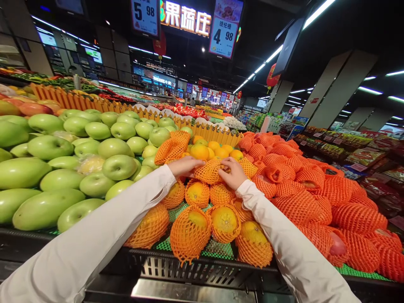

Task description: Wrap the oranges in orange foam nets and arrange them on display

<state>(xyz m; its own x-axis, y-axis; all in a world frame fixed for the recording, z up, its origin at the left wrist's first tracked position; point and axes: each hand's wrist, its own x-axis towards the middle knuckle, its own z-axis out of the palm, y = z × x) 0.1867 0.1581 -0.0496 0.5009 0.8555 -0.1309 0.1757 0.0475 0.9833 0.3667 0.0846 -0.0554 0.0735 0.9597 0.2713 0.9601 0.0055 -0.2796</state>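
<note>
An orange in an orange foam net sleeve [208,171] sits between my two hands, above the front rows of the pile. My left hand [185,166] closes on its left side, the fingertips partly hidden behind it. On the right side, my right hand [234,173] grips the net with bent thumb and fingers. Below are several netted oranges [224,221] on a green mesh mat [217,250]. Bare oranges [200,152] lie just beyond my hands. At the back left of them rests a loose-looking foam net [172,147].
Green apples [50,146] fill the display on the left. Fruit in red foam nets [299,206] is heaped to the right. A black slatted crate edge [195,269] runs along the front, and an orange picket-like divider [217,135] stands behind. Price signs [226,31] hang overhead.
</note>
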